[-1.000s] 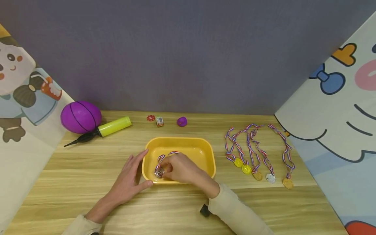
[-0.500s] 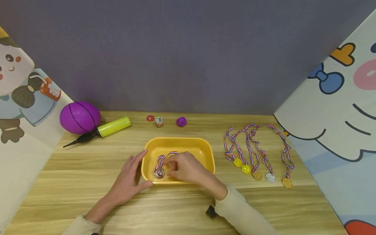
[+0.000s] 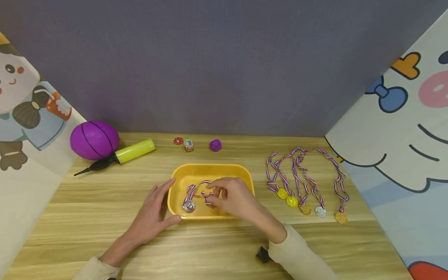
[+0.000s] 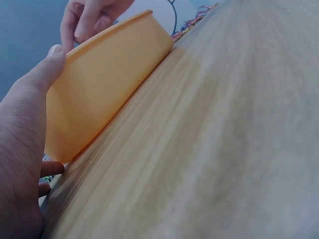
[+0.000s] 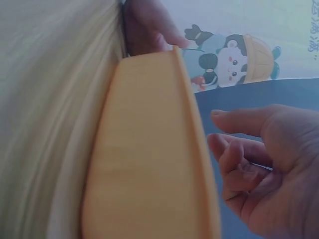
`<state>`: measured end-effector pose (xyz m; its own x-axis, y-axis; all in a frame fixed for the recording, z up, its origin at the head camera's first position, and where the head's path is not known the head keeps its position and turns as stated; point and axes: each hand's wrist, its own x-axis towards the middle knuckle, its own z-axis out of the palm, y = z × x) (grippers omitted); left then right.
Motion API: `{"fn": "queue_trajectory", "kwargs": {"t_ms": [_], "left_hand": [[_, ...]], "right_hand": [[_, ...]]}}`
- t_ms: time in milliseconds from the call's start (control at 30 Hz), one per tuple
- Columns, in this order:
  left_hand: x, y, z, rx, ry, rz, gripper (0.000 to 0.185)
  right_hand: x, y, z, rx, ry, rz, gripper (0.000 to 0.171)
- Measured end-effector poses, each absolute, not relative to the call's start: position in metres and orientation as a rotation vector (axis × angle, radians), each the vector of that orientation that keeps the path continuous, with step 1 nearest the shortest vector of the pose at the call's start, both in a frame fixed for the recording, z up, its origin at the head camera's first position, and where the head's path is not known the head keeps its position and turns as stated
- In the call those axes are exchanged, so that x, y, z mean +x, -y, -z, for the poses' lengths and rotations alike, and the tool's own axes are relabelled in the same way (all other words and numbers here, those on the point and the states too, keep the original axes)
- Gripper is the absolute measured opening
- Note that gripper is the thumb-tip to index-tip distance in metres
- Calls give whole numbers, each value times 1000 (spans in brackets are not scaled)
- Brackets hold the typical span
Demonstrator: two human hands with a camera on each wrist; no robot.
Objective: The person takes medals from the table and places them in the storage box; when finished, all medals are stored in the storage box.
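Note:
A yellow tray sits mid-table, with a silver medal lying in its front left corner and the striped ribbon looped beside it. My right hand hovers over the tray's middle, fingers loosely bent just above the ribbon and holding nothing. In the right wrist view, that hand is empty beside the tray wall. My left hand rests flat against the tray's left side. Its thumb lies on the rim of the tray.
Several more medals with ribbons lie in a row right of the tray. At the back are a purple ball, a yellow pump, a red chip, a tiny toy car and a small purple object. Cartoon panels flank the table.
My right hand let go of the silver medal and drew back to the right across the tray. The medal now lies uncovered in the corner. The left hand stayed put.

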<state>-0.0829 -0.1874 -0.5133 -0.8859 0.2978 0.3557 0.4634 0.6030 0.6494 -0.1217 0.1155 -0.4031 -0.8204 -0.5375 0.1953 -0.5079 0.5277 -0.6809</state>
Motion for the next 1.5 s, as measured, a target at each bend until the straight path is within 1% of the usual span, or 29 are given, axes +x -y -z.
{"fn": "queue_trajectory", "kwargs": {"t_ms": [367,600,833,1100,1333,1500], "left_hand": [[-83,188,513,-633,2626,1145,110],[-83,188,513,-629,2635,1148,110],[-83,188,513,-636,2629,1148,110],[-82,188,512,-622,2638,1153,110],[-81,187,509,-610,2645,1154,111],[-82,187,510,-623,2640,1151,110]], "right_hand": [[-121,-141,391,-903,-2830,1376,24],[-123,-166,389,-836,-2889,1381,24],[-125,-193,397,-817,-2952,1438,26],[-121,-219,411,-750,-3031,1499,22],[-117,-240,422,-682,-3039,1575,27],[-115,-257,431,-661,-3103,1523,28]]}}
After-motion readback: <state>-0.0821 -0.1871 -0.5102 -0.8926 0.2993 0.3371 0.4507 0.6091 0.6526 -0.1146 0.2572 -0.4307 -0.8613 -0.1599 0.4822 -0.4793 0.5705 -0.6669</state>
